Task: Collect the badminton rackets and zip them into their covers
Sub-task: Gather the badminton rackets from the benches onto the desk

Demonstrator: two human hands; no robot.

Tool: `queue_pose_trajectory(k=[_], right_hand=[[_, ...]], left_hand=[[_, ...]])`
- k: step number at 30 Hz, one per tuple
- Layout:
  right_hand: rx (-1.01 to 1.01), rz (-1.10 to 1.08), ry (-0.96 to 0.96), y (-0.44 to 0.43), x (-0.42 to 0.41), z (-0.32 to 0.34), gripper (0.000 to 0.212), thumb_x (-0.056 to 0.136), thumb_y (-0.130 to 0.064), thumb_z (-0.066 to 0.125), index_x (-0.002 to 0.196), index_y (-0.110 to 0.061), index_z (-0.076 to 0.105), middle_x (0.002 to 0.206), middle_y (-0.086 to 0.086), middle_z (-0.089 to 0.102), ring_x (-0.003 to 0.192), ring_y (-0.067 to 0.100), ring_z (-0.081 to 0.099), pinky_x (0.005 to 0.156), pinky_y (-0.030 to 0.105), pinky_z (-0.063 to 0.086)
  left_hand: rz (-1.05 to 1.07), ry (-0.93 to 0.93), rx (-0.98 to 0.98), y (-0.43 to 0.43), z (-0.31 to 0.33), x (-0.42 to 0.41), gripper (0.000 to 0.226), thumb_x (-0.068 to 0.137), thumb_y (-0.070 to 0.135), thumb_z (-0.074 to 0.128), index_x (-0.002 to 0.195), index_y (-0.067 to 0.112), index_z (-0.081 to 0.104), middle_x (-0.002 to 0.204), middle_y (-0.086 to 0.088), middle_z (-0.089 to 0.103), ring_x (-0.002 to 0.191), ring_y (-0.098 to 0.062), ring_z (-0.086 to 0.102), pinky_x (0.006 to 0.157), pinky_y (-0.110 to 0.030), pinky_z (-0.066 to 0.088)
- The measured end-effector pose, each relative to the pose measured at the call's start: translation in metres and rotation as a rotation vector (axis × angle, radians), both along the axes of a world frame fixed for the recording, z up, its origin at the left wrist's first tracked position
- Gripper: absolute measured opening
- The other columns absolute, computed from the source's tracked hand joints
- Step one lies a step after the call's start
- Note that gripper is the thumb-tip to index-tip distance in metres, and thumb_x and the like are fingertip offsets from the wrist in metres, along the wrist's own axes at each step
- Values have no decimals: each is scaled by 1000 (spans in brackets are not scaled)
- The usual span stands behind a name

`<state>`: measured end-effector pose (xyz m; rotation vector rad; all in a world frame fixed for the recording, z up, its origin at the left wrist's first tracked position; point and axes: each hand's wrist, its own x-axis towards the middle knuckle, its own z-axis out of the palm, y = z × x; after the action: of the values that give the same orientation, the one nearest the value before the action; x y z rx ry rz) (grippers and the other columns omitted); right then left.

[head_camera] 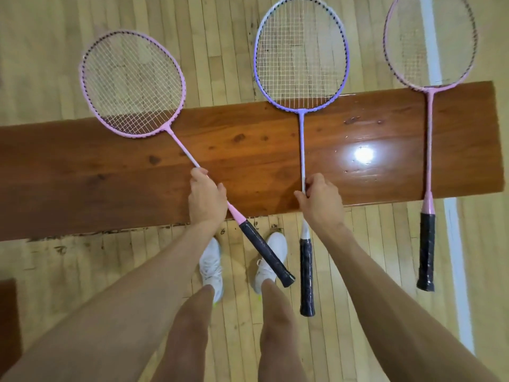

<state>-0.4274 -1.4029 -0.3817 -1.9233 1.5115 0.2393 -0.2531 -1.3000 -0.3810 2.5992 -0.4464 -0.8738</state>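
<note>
Head view: above a pair of white shoes (210,263) on the wooden floor (225,51), the left hand (205,198) curls round the shaft of a pink racket (132,84), angled leftward, while the right hand (321,199) pinches the shaft of a purple racket (301,59). Both cross a glossy brown bench (110,175) (handles overhanging its near edge, heads its far edge). A second pink racket (429,147) lies across the bench's right end, untouched, near a white court line (459,271).

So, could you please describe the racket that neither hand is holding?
Find the long glossy brown wooden bench. At its right end lies a pink-framed, black-gripped racket. Unlike the purple racket and the other pink racket, no hand holds it.
</note>
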Motion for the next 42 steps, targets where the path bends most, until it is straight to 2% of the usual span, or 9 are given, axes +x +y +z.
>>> queue_pose_trajectory(k=[8,14,19,24,28,30,34,37,42], right_hand=[[144,-5,91,-16,18,10,13,88,-9,56,98,-4,49,94,12,59,76,26,56,58,30,45],[201,36,1,-18,24,61,30,84,-2,55,113,-8,60,100,9,70,92,25,63,74,27,49],[184,95,-64,-7,39,127,24,85,-3,57,108,-7,62,92,7,69,88,24,64,73,26,50],[116,236,-209,25,73,209,21,89,-5,58,109,-9,57,81,-5,56,69,9,51,48,9,36],[63,347,-329,76,102,273,17,90,-10,57,107,-12,55,80,-8,55,78,16,54,67,24,39],[49,410,-380,111,115,302,13,91,-13,56,104,-13,54,78,-9,53,77,16,55,67,27,41],[22,589,-467,198,145,349,11,91,-15,57,102,-12,55,83,-3,59,78,17,57,73,36,51],[0,740,-537,285,161,378,12,90,-16,59,102,-14,56,87,-2,61,82,17,59,76,35,50],[-39,988,-672,439,166,426,8,90,-14,59,95,-19,55,77,-8,55,71,12,55,62,25,40]], left_hand=[[179,135,31,-9,5,11,24,91,13,60,113,5,55,113,-13,61,100,-30,63,78,-29,49],[153,242,-15,-7,51,9,14,84,4,66,88,14,57,100,-13,67,88,-34,68,79,-46,58],[91,218,-58,13,121,5,23,85,3,64,107,8,60,106,-11,64,91,-28,65,81,-43,57],[137,158,-150,58,212,14,26,87,5,63,113,9,57,100,-2,59,86,-20,64,78,-35,57],[229,37,-261,125,288,31,21,87,8,63,106,13,56,95,3,57,81,-11,57,58,-11,43],[296,-36,-309,170,323,37,20,86,10,65,102,16,56,92,6,57,81,-9,55,58,-11,42],[441,-147,-418,275,377,45,22,83,10,69,96,19,54,83,10,55,82,-16,61,72,-34,56],[568,-236,-489,370,407,37,24,82,12,70,93,25,53,81,9,55,78,-16,62,73,-39,58],[721,-433,-520,543,455,-2,22,82,12,71,97,20,57,75,9,53,64,-3,51,57,-11,40]])
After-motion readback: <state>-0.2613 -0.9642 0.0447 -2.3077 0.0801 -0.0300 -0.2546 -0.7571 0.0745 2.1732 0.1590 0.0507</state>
